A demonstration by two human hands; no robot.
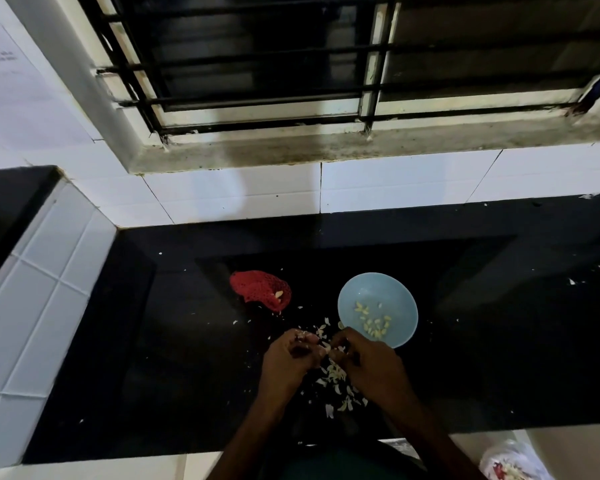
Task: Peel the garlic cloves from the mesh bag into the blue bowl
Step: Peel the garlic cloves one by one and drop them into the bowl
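Observation:
A red mesh bag [258, 289] lies flat on the black counter, a pale clove showing near its right end. To its right stands the blue bowl [378, 292] with several peeled cloves [373, 322] inside. In front of the bowl my left hand [291, 358] and my right hand [368, 365] meet, fingertips pinched together on one small garlic clove [327, 347]. Loose white garlic skins [336, 375] lie scattered under and between the hands.
The black counter [499, 341] is bounded by a white tiled wall behind and a tiled step on the left [42, 306]. A barred window [326, 64] is above. A plastic bag [510, 462] sits low at the right, beyond the counter's front edge.

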